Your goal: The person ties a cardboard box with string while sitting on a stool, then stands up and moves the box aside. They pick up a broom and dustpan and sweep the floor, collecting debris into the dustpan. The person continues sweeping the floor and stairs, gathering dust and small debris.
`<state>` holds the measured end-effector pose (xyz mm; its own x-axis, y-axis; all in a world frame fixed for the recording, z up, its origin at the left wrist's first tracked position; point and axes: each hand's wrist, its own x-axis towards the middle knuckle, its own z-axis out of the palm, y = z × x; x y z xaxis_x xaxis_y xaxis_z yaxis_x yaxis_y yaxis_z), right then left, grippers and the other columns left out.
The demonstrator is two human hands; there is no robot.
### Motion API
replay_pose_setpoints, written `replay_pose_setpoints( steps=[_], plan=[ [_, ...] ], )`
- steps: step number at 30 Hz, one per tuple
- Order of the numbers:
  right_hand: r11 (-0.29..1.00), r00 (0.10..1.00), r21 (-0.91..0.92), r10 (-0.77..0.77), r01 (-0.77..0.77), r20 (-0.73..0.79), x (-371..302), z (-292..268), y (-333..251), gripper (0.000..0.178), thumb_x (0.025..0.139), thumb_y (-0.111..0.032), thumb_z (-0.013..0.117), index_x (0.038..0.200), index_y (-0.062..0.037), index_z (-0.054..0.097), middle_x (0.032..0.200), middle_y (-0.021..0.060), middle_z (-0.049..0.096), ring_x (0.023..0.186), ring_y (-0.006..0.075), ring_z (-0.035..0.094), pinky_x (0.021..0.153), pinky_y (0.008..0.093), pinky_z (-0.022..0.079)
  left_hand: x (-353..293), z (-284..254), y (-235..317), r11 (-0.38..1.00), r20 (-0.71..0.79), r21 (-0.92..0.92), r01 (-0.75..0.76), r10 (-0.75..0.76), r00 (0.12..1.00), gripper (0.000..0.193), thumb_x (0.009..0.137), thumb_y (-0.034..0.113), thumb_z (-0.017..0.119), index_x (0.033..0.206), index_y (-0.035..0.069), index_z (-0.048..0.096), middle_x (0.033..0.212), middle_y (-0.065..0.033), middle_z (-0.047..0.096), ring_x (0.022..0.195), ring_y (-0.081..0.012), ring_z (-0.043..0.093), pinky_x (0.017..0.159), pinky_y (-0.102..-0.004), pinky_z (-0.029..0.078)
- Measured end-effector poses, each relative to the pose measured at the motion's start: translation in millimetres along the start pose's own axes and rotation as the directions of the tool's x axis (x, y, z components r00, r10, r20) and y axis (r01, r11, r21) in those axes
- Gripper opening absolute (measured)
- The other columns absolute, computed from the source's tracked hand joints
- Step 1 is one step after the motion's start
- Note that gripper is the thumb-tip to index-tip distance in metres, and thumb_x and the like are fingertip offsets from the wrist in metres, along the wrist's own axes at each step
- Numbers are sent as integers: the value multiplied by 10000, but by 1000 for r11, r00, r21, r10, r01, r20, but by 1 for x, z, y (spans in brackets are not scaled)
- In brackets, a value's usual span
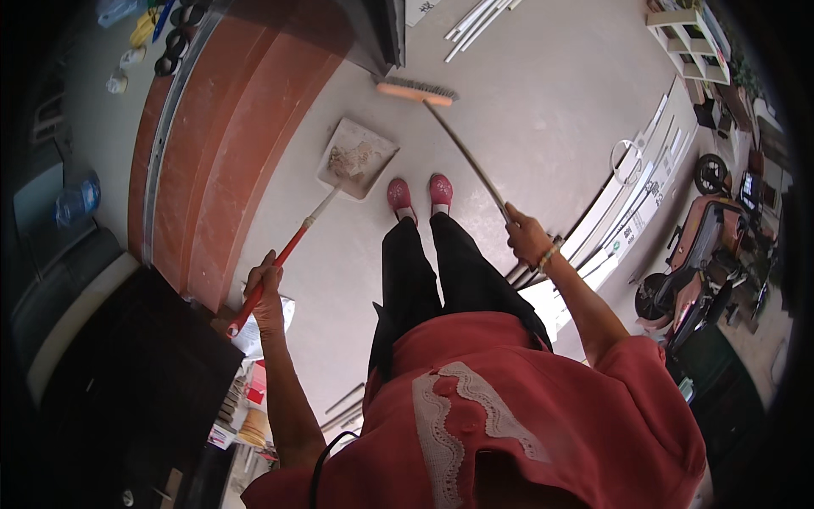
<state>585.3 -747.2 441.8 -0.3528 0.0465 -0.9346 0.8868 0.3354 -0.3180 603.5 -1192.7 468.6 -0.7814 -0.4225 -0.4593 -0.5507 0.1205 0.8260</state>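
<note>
My left hand (264, 293) is wrapped round the red handle of a long-handled dustpan (325, 176). The whitish pan rests on the grey floor ahead of my feet, to the left, with a heap of pale debris (354, 159) in it. In my right hand (528, 239), closed round the upper part of its thin stick, is a broom (415, 92). Its orange head with dark bristles lies beyond the pan, close to the foot of a dark panel (386, 34). Broom head and dustpan are apart.
Reddish-brown steps (246, 110) run along the left. White strips (482, 25) lie on the far floor, and long white panels (619, 212) along the right. Farther right stand a scooter (699, 246) and a white cubby shelf (688, 47). A black surface (110, 365) is at lower left.
</note>
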Motion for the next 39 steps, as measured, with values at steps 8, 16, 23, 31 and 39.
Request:
replay_pose_setpoints(
  steps=[8,16,23,31,39],
  plan=[
    [967,992,-220,-120,128,48,84,55,27,460,838,-147,390,1288,-173,296,460,2,368,321,126,363,278,297,318,-39,10,-62,991,-201,-85,101,-117,973,94,790,75,498,725,9,486,1003,-194,571,755,-126,524,681,-259,463],
    [949,942,-285,211,-134,261,-25,54,-12,477,841,-159,401,1307,-207,306,539,19,430,362,107,379,313,234,313,-37,0,-82,983,-313,-148,111,-153,937,135,790,147,547,793,12,551,987,-106,571,867,-128,531,748,-263,455],
    [979,988,-204,48,-18,144,16,95,-55,441,828,-135,362,1261,-206,314,569,17,405,356,90,317,303,240,276,-127,-50,-102,930,-440,-362,71,-237,866,101,804,70,485,753,-12,514,988,-191,581,693,-106,514,669,-237,458],
    [936,989,-352,24,28,143,41,250,17,48,853,-165,379,898,-176,369,488,67,350,350,179,378,305,300,339,-281,-92,-161,830,-593,-550,90,-465,657,107,801,54,459,770,-46,481,1042,-255,530,880,-235,567,705,-285,514],
    [866,930,-501,181,3,319,-27,228,-9,422,849,-149,357,1251,-273,331,536,1,392,329,72,292,291,242,270,-414,-75,-241,700,-657,-714,-32,-654,376,109,807,63,442,781,-42,448,1101,-236,500,987,-273,515,796,-332,483]
  ],
)
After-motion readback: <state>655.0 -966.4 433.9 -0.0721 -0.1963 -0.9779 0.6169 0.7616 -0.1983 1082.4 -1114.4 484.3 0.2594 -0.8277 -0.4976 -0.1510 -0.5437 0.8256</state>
